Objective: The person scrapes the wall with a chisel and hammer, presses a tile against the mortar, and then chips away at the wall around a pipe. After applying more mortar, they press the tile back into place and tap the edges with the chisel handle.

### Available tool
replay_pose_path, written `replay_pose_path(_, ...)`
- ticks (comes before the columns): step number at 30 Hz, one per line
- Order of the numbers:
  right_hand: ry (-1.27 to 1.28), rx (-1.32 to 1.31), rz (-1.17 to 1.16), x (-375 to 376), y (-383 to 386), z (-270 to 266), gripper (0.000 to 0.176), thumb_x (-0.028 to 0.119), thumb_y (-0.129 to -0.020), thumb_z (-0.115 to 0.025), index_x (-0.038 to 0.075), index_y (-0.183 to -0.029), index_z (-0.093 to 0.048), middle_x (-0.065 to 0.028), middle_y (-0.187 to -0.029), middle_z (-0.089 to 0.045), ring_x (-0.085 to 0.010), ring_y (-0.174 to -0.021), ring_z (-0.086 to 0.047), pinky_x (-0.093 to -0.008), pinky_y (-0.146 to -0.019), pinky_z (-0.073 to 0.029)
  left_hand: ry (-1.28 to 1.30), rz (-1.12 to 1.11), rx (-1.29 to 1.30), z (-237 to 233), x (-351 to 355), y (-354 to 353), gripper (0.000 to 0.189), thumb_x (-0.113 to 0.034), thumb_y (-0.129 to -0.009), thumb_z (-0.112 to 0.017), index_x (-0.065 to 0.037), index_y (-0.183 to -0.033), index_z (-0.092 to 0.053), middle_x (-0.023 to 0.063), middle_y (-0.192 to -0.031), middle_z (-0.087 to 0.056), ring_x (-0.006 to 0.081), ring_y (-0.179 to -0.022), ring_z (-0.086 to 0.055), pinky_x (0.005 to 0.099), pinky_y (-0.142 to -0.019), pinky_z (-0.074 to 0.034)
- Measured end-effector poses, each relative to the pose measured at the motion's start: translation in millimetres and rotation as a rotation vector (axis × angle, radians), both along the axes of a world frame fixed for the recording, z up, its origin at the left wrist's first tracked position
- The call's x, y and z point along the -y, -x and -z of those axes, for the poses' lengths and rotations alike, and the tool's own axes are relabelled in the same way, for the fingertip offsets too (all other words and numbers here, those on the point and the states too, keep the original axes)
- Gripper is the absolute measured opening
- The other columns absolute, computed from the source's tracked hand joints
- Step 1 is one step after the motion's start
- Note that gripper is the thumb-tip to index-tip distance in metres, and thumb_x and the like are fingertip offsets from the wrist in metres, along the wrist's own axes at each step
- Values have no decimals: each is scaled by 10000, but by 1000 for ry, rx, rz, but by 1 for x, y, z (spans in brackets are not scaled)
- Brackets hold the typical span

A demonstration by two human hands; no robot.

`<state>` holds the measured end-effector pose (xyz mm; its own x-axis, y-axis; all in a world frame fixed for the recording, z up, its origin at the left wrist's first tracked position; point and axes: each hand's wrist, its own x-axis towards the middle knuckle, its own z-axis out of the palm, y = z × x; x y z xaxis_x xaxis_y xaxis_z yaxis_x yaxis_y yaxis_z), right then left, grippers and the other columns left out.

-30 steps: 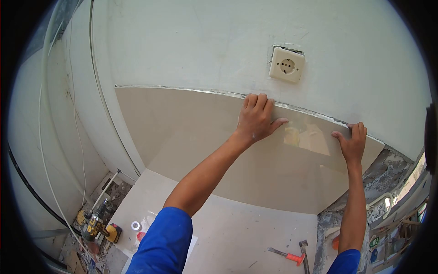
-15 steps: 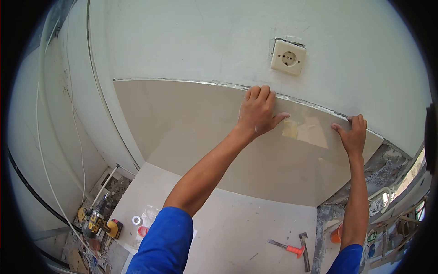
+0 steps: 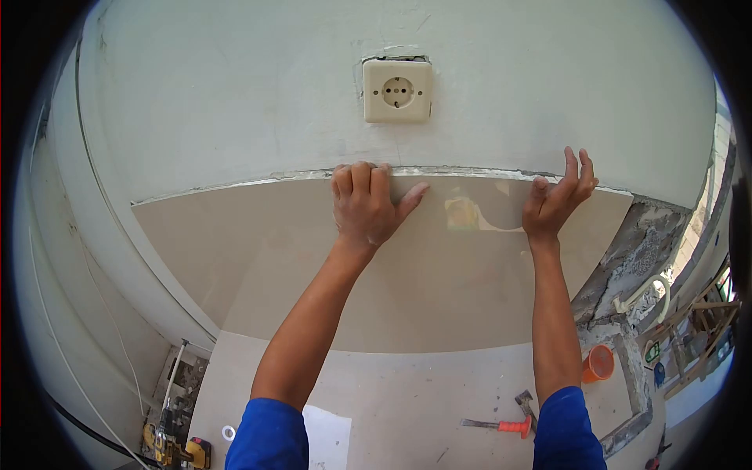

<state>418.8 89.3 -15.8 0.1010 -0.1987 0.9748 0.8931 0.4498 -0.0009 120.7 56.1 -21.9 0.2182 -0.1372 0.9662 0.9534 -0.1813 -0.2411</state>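
Note:
A large glossy beige tile [image 3: 439, 298] stands against the wall. My left hand [image 3: 364, 205] has its fingers bent over the tile's top edge, with the thumb spread on its face. Further right, my right hand [image 3: 554, 205] is by the same edge, fingers apart and raised, holding nothing. Rough whitish material shows along the top edge. Above it, a cream wall socket [image 3: 397, 92] sits in a roughly cut hole.
On the pale surface below lie a chisel [image 3: 501, 426] with a red grip and a hammer [image 3: 526, 403], partly behind my right sleeve. An orange cup [image 3: 598, 363] stands to the right. A yellow-and-black power drill [image 3: 176, 448] is at lower left, near a white tape roll [image 3: 228, 432].
The view has shifted right and levelled. My right hand has lifted its fingers from the tile's edge and spread them, moving nearer the left hand. My left hand remains on the edge.

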Motion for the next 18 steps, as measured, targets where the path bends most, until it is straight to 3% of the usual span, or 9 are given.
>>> replay_pose_path(3,-305,-13,-202,5,-16,-1,664,547,-1060,-323,0,-1433,-383,-208,-1481,-333,-372,-1434,-262,-639,-1174,-105,6,32,27,4,-5,-1,567,-540,-814,-794,-14,-961,-640,112,-941,-523,303,-928,-466,424,-861,-423)
replay_pose_path(4,-325,8,-42,-5,-19,-16,598,511,-1063,-338,8,-1384,-374,-206,-1443,-337,-366,-1393,-310,-617,-1171,-147,0,31,34,3,-7,-2,568,-540,-812,-796,-16,-962,-639,112,-943,-526,303,-933,-469,427,-867,-425)
replay_pose_path(5,13,-51,128,-8,-21,-24,523,467,-1062,-352,21,-1334,-369,-204,-1407,-343,-359,-1346,-354,-591,-1167,-183,9,31,32,4,-6,-2,568,-540,-810,-798,-17,-963,-639,112,-946,-528,304,-939,-471,431,-873,-426)
replay_pose_path(10,-286,60,-274,15,-16,-3,508,458,-1072,-350,29,-1341,-387,-211,-1393,-370,-363,-1338,-372,-587,-1156,-227,2,7,26,1,-4,-1,569,-535,-804,-804,-18,-975,-637,115,-960,-537,306,-955,-478,438,-898,-427)
replay_pose_path(11,-445,142,-186,1,-24,0,545,490,-1066,-352,23,-1346,-387,-210,-1391,-374,-362,-1337,-375,-593,-1164,-215,6,9,34,5,-3,-2,569,-534,-804,-804,-19,-978,-637,116,-964,-538,306,-955,-478,437,-901,-427)
replay_pose_path(13,25,83,76,-6,-17,-15,542,494,-1055,-377,24,-1321,-418,-203,-1394,-381,-355,-1334,-378,-601,-1181,-174,8,4,13,2,-3,1,567,-534,-807,-802,-21,-982,-636,117,-971,-539,306,-956,-479,437,-902,-429)
replay_pose_path(14,-311,40,-175,-18,-18,-13,489,457,-1049,-435,37,-1298,-460,-196,-1397,-390,-354,-1330,-374,-614,-1185,-161,6,-4,8,0,-4,2,565,-535,-810,-800,-23,-982,-635,118,-975,-540,306,-957,-480,437,-901,-430)
replay_pose_path(17,-58,45,-22,20,-7,0,450,433,-1041,-474,41,-1261,-486,-195,-1392,-394,-350,-1324,-368,-613,-1184,-164,34,11,32,8,-3,-4,557,-532,-815,-796,-29,-990,-633,118,-984,-544,308,-957,-484,437,-898,-431)
replay_pose_path(18,-148,45,-185,27,-1,5,432,420,-1029,-506,47,-1246,-487,-191,-1382,-401,-345,-1318,-362,-613,-1179,-190,36,10,36,7,-4,-1,554,-530,-817,-795,-31,-994,-631,118,-986,-546,309,-957,-485,437,-897,-431)
